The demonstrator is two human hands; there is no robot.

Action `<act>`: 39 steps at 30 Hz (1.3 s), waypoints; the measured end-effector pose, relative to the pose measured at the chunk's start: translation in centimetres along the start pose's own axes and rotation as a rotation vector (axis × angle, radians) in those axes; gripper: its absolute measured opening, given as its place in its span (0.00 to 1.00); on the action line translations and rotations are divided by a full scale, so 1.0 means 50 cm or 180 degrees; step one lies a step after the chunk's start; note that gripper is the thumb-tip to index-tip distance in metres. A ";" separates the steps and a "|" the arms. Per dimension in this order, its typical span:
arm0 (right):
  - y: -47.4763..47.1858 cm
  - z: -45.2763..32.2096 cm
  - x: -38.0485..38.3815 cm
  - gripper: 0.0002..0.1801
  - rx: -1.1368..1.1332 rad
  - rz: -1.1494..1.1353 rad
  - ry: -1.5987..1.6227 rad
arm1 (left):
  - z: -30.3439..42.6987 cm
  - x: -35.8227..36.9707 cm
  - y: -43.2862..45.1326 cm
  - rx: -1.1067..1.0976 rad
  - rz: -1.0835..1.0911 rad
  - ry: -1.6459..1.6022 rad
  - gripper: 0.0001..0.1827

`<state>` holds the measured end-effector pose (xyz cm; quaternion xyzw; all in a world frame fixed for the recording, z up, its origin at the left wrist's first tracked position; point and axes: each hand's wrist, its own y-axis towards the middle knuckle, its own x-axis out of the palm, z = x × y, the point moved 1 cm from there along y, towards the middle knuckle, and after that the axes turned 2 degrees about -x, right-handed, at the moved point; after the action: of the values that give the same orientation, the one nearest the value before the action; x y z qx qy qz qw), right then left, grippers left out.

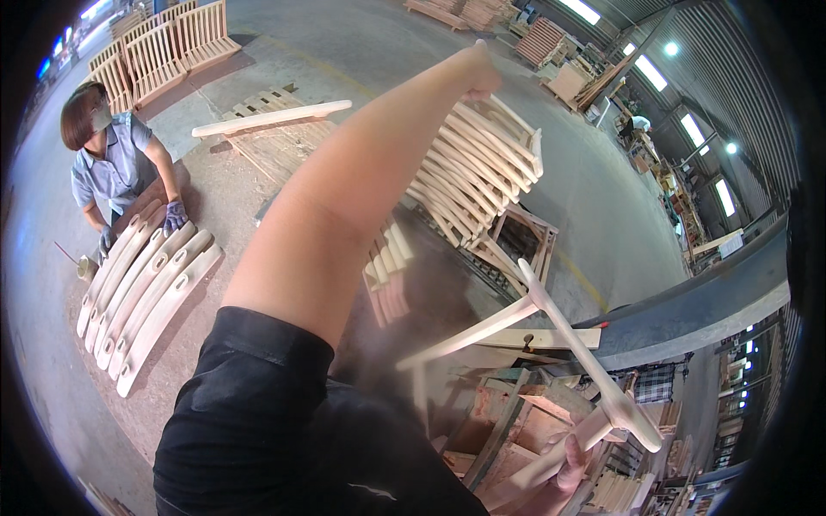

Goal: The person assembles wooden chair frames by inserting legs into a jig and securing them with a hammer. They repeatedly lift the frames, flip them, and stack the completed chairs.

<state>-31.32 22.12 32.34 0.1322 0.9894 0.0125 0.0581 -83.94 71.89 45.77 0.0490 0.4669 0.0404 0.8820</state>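
Observation:
My left arm reaches up across the view, and my left hand (483, 76), fingers curled, is by the upper end of a stack of wooden frames (477, 168); whether it grips anything is hidden. At the lower right my right hand (569, 467) holds a pale wooden frame (571, 335) by one of its rails, the thumb over the wood. This frame has a long bar with rounded ends and two rails joined to it, and stands tilted before me. Below the stack lies an open wooden frame (545, 242).
To the left a co-worker (119, 158) in gloves touches curved slotted wooden pieces (155, 309). A board (271, 118) lies across a plywood-topped pallet (277, 145). Dusty wooden bins (490, 413) and a dark beam (684, 290) are at the right. Slatted bench frames (155, 55) stand behind.

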 end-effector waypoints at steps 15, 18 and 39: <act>0.001 0.019 0.014 0.44 -0.0024 -0.0176 0.0004 | -0.092 0.006 0.089 0.0439 0.0422 -0.0512 0.28; -0.011 0.017 0.005 0.44 -0.0055 -0.0095 -0.0018 | -0.018 0.007 0.029 -0.0259 0.0382 -0.1145 0.55; -0.005 0.040 0.007 0.42 0.0191 0.0023 0.0091 | -0.026 0.157 -0.227 0.0154 -0.0342 -0.1658 0.14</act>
<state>-31.49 22.00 30.29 0.1373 0.9896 -0.0151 0.0400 -80.34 61.61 37.21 0.0540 0.2270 -0.0316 0.9719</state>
